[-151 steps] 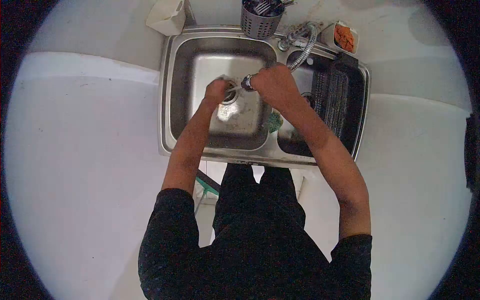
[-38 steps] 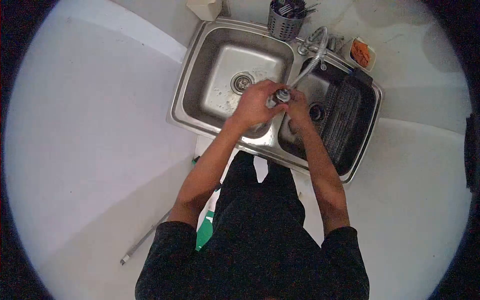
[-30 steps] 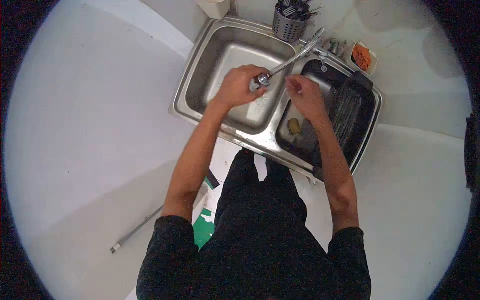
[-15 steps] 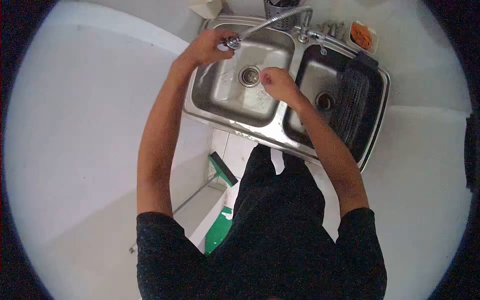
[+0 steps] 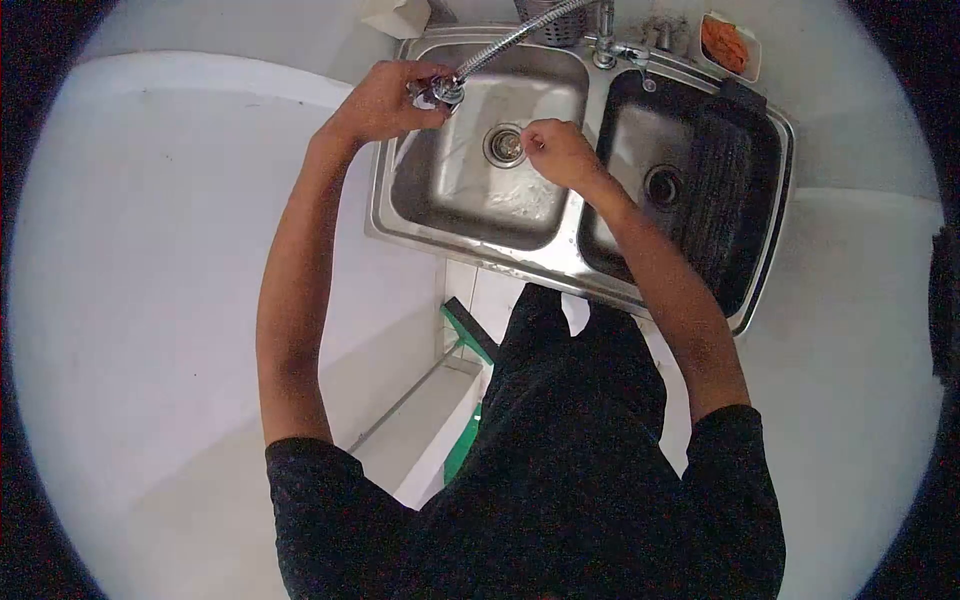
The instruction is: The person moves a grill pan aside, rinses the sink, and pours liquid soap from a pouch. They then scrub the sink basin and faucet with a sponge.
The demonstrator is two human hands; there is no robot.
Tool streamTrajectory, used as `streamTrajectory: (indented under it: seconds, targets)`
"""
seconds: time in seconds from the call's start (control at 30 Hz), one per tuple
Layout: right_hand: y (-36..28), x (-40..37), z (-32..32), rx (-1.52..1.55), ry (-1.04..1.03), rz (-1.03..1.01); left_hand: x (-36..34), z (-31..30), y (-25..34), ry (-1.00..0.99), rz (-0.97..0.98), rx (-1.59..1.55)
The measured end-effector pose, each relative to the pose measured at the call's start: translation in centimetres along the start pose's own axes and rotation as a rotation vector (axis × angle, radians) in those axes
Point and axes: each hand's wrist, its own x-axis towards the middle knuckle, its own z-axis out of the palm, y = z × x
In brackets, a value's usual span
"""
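Note:
My left hand (image 5: 388,100) is closed around a chrome spray head (image 5: 447,92) at the end of a flexible metal hose (image 5: 520,32). It is over the left edge of the double sink's left basin (image 5: 425,190). My right hand (image 5: 562,152) hovers above the same basin, just right of its drain (image 5: 505,146), with fingers curled in. Whether anything is inside those fingers is hidden. Water drops lie on the basin floor below.
A black ribbed rack (image 5: 718,190) is in the right basin. Behind the sink are a faucet (image 5: 606,50), a perforated utensil holder (image 5: 560,28) and a white dish with something orange (image 5: 725,45). A green squeegee (image 5: 468,330) leans below on the left.
My left hand has moved a little left with the spray head, drawing the hose along. My right hand has shifted slightly toward the back, still curled. The camera view has tilted a little.

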Motion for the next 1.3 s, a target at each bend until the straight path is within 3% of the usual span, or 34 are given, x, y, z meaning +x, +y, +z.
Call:
streamTrajectory:
  seconds: [0.17,0.37,0.47,0.57,0.67,0.9,1.1,1.2,1.23,1.3]
  targets:
    - [-0.4,0.4,0.4,0.030,-0.003,0.006,-0.1,-0.4,0.9,0.040,0.067,-0.011]
    - [-0.6,0.5,0.8,0.002,0.028,0.038,1.2,0.5,-1.1,0.056,0.054,-0.009]
    - [0.4,0.4,0.7,0.014,0.022,0.015,3.4,1.4,-4.4,0.128,0.166,0.125]
    - [0.5,-0.4,-0.4,0.110,0.108,0.074,5.4,1.0,-5.3,0.115,0.156,0.101]
    - [1.1,-0.5,-2.2,0.077,0.069,0.135,7.3,0.4,-5.1,0.023,0.170,0.097]
    - [3.0,0.9,-2.0,0.179,0.308,0.189,11.7,1.5,-6.5,-0.052,0.242,0.060]
    - [5.0,4.0,1.9,0.354,0.442,0.258,14.6,4.6,-6.6,-0.070,0.323,0.006]
    - [4.8,4.9,4.0,0.490,0.529,0.320,14.8,6.5,-5.4,-0.048,0.216,-0.043]
    - [4.8,5.2,4.7,0.543,0.549,0.331,15.3,7.6,-6.3,0.014,0.364,-0.175]
    - [5.1,5.5,5.9,0.567,0.566,0.353,16.0,8.7,-7.4,0.057,0.375,-0.218]
